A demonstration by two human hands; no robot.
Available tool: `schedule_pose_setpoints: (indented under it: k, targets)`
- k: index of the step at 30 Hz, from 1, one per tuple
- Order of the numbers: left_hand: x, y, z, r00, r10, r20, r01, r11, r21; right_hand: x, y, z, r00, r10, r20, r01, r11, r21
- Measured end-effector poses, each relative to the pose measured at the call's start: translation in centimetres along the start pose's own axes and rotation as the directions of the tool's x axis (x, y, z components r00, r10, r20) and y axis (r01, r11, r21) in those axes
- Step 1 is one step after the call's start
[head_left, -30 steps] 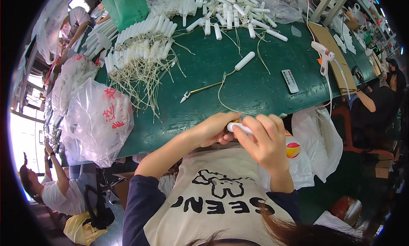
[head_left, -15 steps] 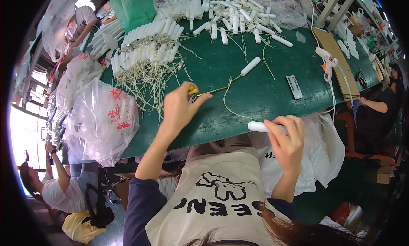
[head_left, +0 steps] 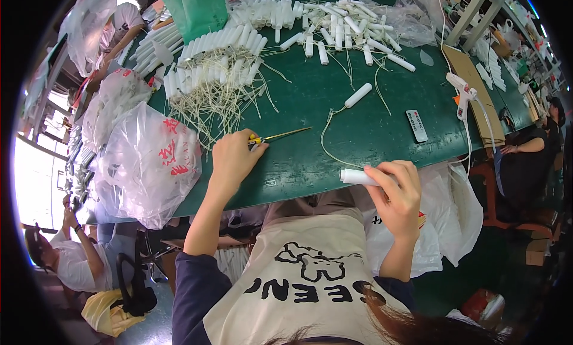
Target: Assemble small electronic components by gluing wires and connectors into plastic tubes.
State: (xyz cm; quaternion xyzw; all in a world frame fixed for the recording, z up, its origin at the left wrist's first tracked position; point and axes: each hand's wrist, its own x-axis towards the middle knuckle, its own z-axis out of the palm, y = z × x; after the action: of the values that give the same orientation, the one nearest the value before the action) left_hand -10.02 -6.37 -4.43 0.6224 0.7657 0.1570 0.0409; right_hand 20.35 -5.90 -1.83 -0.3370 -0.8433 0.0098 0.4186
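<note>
Moved since the earlier frame: your left hand (head_left: pixel 231 160), shifted leftward with the gold-rodded tool (head_left: pixel 289 132), fingers closed on its yellow end, centre of frame. Your right hand (head_left: pixel 399 193), lower right of centre: thumb and fingers clamped on one white tube (head_left: pixel 358 177). One pale cord (head_left: pixel 323 143), running up from beside it to a second tube (head_left: pixel 359 96) on the green table (head_left: pixel 286 179). One remote control (head_left: pixel 416 126), right of centre. One glue gun (head_left: pixel 461 94), upper right. One pile of tubes (head_left: pixel 339 33), top centre.
</note>
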Motion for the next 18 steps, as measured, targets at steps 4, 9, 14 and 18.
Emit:
schedule_pose_setpoints:
  k: [4,9,14,18]
  targets:
    - [-1.5,0.4,-1.7,0.989,0.036,-0.141,-0.060,0.983,-0.172,0.4,-1.2,1.2,0.998,0.044,0.044,-0.053,0.975,0.218]
    - [-5.1,4.5,-4.6,0.880,0.475,0.009,-0.334,0.632,-0.699,0.3,-3.2,2.7,0.970,0.151,0.191,-0.224,0.858,0.463]
    - [-5.2,5.3,-6.0,0.868,0.445,0.223,-0.217,0.742,-0.635,0.2,-4.4,3.6,0.967,0.177,0.182,-0.250,0.788,0.563]
    - [-5.4,5.1,-5.1,0.891,0.384,0.240,-0.073,0.645,-0.761,-0.1,-5.2,4.3,0.953,0.250,0.170,-0.302,0.759,0.576]
